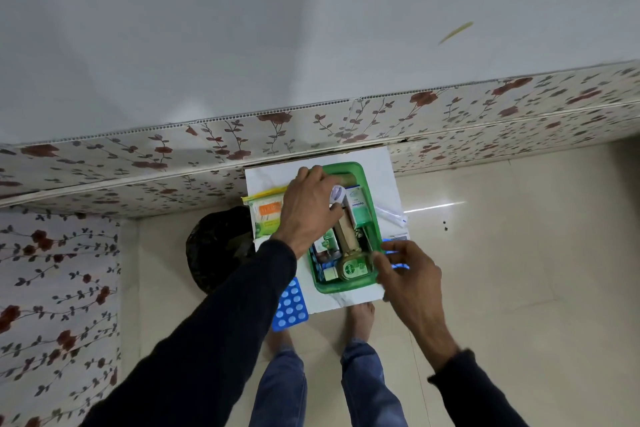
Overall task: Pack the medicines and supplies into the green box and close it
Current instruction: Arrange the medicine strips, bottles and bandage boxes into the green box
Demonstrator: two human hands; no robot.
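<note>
The green box [363,177] sits open on a small white table [388,170]. Inside lie a brown bottle with a green label [351,265], a white-and-green carton [358,208] and several small packs. My left hand [308,208] reaches over the box's left side, fingers closed on a small white-and-violet item [337,196] above the contents. My right hand [410,276] is at the box's near right corner, its fingers touching the rim. A blue blister strip [289,305] lies at the table's near left edge. A clear pouch with yellow and orange print [266,211] lies left of the box.
A clear plastic piece [391,215] and a blue item [398,265] lie right of the box. A black bag [218,246] sits on the floor left of the table. A flower-patterned wall panel [346,121] runs behind. My feet [360,319] stand at the table's front.
</note>
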